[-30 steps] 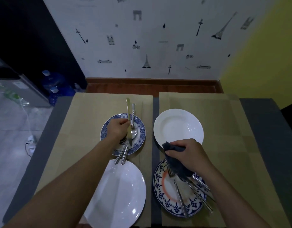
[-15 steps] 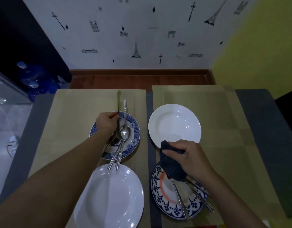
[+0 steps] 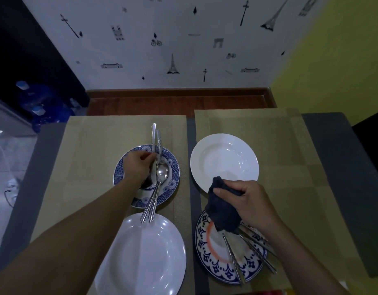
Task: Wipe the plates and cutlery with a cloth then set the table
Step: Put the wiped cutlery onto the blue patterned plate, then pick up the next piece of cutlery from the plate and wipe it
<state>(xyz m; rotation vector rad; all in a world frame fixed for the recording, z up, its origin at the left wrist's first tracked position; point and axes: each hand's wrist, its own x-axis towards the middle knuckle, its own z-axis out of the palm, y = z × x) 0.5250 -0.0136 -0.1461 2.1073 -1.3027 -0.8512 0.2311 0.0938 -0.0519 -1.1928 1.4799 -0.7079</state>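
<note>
While the left hand (image 3: 137, 167) is reaching over the blue patterned plate (image 3: 172, 167) on the far left placemat (image 3: 94, 158), its fingers are curling around a bunch of cutlery lying across that plate; a spoon (image 3: 162, 171) is showing its bowl just beside the knuckles, and a butter knife (image 3: 154, 141) is pointing away toward the wall. Several handles (image 3: 148, 211) are sticking out toward the person and overhanging the rim of the near white plate (image 3: 141, 258). On the other side, the right hand (image 3: 249, 203) is bunching a dark blue cloth (image 3: 222, 213), with the thumb and fingers pressing into the fabric and holding it over the far edge of the plate with the orange ring and blue border (image 3: 224, 269). More cutlery (image 3: 254, 250) is resting on this plate, its upper ends going under the cloth, so I cannot tell whether the fingers are gripping any of it through the fabric. Beyond the right hand, a second white plate (image 3: 224, 160) is sitting bare on the right placemat (image 3: 290, 158), its near rim partly hidden by the cloth. Both placemats are lying side by side on the dark grey table (image 3: 332, 167), which is standing against a wall with small printed landmarks.
</note>
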